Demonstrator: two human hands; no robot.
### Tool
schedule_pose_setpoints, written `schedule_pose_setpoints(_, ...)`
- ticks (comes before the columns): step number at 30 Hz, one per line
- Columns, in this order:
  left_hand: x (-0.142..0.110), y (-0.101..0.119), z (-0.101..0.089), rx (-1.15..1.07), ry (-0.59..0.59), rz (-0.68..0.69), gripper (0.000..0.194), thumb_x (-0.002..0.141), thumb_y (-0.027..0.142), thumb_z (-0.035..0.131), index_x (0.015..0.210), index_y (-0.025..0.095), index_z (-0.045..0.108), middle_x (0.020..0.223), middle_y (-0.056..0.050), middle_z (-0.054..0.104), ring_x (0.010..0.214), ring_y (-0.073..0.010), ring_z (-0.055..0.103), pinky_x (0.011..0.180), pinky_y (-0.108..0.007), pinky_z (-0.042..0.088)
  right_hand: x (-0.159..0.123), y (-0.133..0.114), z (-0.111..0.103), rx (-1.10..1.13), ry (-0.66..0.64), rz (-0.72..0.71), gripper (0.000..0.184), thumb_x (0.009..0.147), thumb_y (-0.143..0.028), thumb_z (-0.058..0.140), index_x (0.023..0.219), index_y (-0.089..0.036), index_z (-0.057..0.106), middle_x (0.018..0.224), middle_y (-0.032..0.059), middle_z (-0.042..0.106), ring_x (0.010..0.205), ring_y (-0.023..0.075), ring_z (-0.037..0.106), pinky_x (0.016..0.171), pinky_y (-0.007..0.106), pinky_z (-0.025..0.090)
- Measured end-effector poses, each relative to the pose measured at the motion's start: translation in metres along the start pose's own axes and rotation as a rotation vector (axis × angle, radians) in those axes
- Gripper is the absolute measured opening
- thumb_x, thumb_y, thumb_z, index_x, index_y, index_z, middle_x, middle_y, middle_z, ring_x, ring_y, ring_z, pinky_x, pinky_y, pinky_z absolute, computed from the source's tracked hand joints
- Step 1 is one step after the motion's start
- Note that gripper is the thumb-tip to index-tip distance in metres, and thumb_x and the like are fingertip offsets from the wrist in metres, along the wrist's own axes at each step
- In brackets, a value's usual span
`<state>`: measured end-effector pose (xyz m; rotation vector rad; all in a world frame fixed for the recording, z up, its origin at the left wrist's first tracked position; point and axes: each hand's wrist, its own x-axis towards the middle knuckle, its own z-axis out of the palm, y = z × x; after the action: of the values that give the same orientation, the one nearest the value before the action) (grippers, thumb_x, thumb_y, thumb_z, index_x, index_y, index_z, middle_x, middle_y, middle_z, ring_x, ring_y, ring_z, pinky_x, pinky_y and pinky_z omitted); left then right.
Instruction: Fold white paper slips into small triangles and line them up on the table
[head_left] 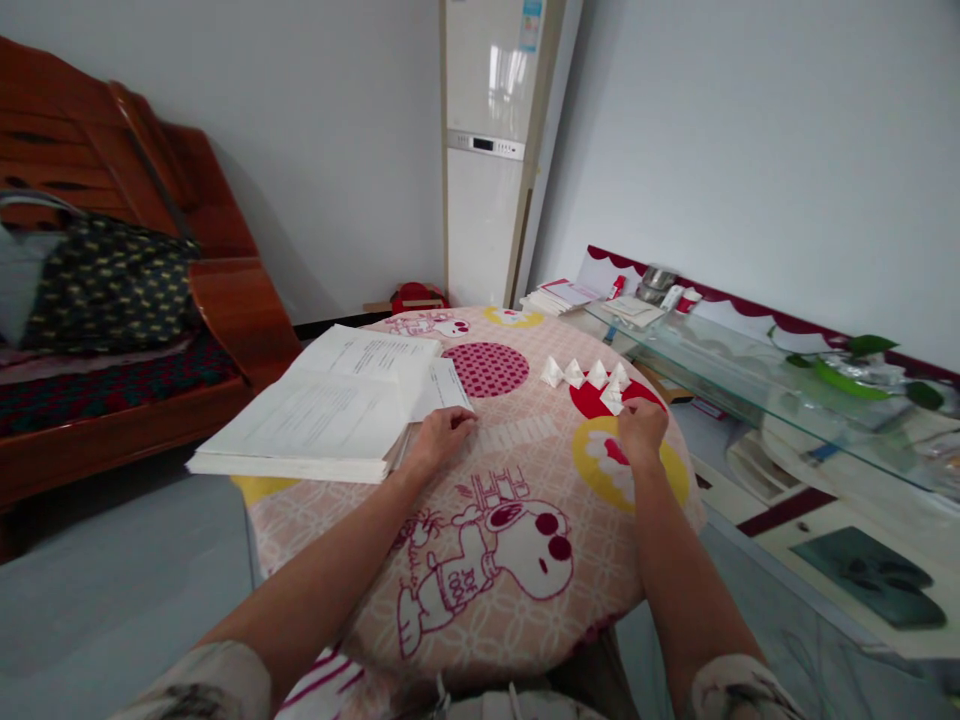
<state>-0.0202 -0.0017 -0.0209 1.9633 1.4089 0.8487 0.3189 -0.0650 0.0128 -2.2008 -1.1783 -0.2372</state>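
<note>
one folded paper piece (612,402), white, pointed, at the fingertips of my right hand (643,428); whether pinched, i cannot tell. left hand (444,436): fingers curled.

You're facing a rm corner w/ pale grey-white walls (345,120) and a dark baseboard (315,328) low on the L side. In that corner stands a tall white floor-standing AC (484,225), its glossy upper panel (487,60) showing a window-like reflection. To your L, a reddish-brown wooden sofa (244,310) w/ a dark patterned seat cushion (150,385). Grey floor (150,560) below. Along the R wall, you've got a low glass-topped stand (735,350). Light's soft, approx. even.
</note>
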Motion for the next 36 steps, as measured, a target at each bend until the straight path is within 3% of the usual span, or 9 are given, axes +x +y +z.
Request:
schedule_pose_setpoints(13, 0.0, 0.0, -0.001, 0.02, -0.032, -0.008, 0.023, 0.085, 0.024, 0.058, 0.093, 0.023, 0.079, 0.093, -0.003, 0.08, 0.084, -0.0208, 0.072, 0.078, -0.027, 0.052, 0.038, 0.032, 0.007, -0.18, -0.005, 0.169, 0.04, 0.084, -0.009, 0.046, 0.109, -0.006, 0.076, 0.105, 0.0221, 0.075, 0.099, 0.0311, 0.069, 0.084, 0.035, 0.048)
schedule_pose_setpoints(24, -0.002, -0.002, -0.003, 0.131, -0.103, 0.037, 0.024, 0.087, 0.024, 0.055, 0.096, 0.02, 0.077, 0.097, -0.003, 0.078, 0.088, -0.0193, 0.071, 0.084, -0.027, 0.051, 0.104, 0.053, 0.037, -0.244, -0.006, 0.209, 0.04, 0.084, -0.001, 0.043, 0.108, -0.001, 0.076, 0.107, 0.0276, 0.073, 0.105, 0.0337, 0.069, 0.091, 0.04, 0.05)
schedule_pose_setpoints(31, -0.005, 0.0, -0.006, 0.115, -0.112, 0.048, 0.024, 0.088, 0.025, 0.055, 0.096, 0.02, 0.076, 0.1, -0.004, 0.077, 0.092, -0.0199, 0.07, 0.088, -0.028, 0.051, 0.121, 0.058, 0.052, -0.242, -0.023, 0.216, 0.04, 0.084, 0.001, 0.045, 0.109, 0.0, 0.075, 0.109, 0.0303, 0.072, 0.111, 0.0367, 0.068, 0.092, 0.044, 0.051)
schedule_pose_setpoints(36, -0.005, 0.002, -0.007, 0.134, -0.117, 0.055, 0.023, 0.088, 0.022, 0.055, 0.097, 0.019, 0.077, 0.098, -0.004, 0.077, 0.09, -0.0195, 0.07, 0.088, -0.028, 0.051, 0.129, 0.061, 0.049, -0.217, -0.047, 0.206, 0.038, 0.083, 0.0, 0.048, 0.107, -0.002, 0.077, 0.106, 0.0269, 0.073, 0.107, 0.0333, 0.069, 0.091, 0.04, 0.051)
